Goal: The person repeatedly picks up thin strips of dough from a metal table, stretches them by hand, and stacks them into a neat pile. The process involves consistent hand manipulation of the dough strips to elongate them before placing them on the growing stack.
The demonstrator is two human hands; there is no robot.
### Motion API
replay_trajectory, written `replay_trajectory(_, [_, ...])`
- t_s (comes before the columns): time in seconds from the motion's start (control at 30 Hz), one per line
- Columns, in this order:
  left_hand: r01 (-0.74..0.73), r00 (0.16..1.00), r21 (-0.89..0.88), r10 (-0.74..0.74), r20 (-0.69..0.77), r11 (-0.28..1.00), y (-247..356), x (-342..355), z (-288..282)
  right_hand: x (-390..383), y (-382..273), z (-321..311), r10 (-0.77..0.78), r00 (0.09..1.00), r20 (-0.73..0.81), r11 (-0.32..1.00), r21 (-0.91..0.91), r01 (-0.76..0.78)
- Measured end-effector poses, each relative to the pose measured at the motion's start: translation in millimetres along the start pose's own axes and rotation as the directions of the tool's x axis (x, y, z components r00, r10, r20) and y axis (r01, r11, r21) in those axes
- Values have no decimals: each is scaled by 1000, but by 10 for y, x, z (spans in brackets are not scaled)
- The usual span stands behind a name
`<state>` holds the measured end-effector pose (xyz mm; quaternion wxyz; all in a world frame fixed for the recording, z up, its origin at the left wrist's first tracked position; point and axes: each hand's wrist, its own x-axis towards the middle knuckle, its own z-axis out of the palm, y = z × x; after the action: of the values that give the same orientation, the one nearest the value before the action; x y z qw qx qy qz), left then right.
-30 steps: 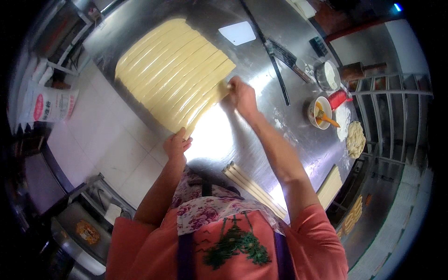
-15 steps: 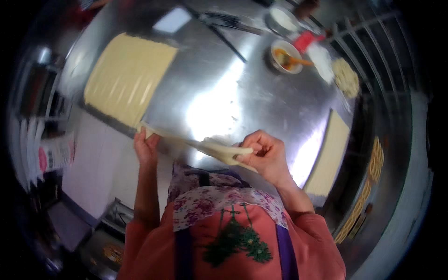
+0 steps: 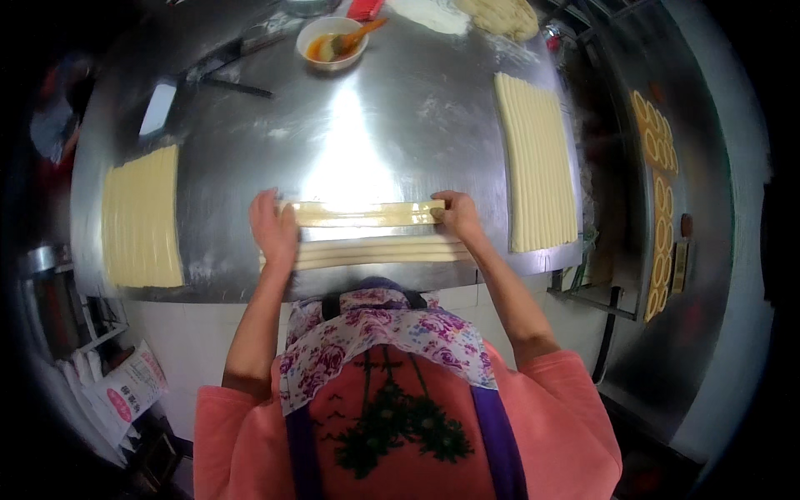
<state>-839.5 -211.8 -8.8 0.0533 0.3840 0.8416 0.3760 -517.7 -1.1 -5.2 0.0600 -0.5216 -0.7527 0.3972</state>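
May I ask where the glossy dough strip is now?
In the head view, the glossy dough strip is near the centre, between the left hand and right hand, just beyond the dough rolls.

From head height, the wide view looked steeply down, the shirt [image 3: 250,442] near, the metal table [image 3: 425,133] farther off.

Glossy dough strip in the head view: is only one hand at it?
No, the left hand is at the left end of the glossy dough strip and the right hand at its right end.
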Motion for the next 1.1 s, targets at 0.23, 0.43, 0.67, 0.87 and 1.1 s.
replay_trajectory(0.23, [-453,694,-271,527,491,849,1056,-6,961,86,-56,3,-283,956,73,927,-237,292])
replay_trajectory(0.43, [-619,578,-313,688,439,720,1333,-194,1298,-67,-79,-149,-466,874,135,799,-360,481])
replay_trajectory(0.67, [-701,493,-282,731,472,655,1171,-360,1477,-598,199,-102,-629,768,118,715,-299,632])
replay_trajectory(0.87, [-608,665,-300,678,314,735,1188,-258,1185,-626,27,-176,-419,866,271,784,-373,497])
replay_trajectory(1.1, [-680,497,-279,706,503,678,768,-322,1335,-710,-266,413,-464,876,133,795,-375,477])
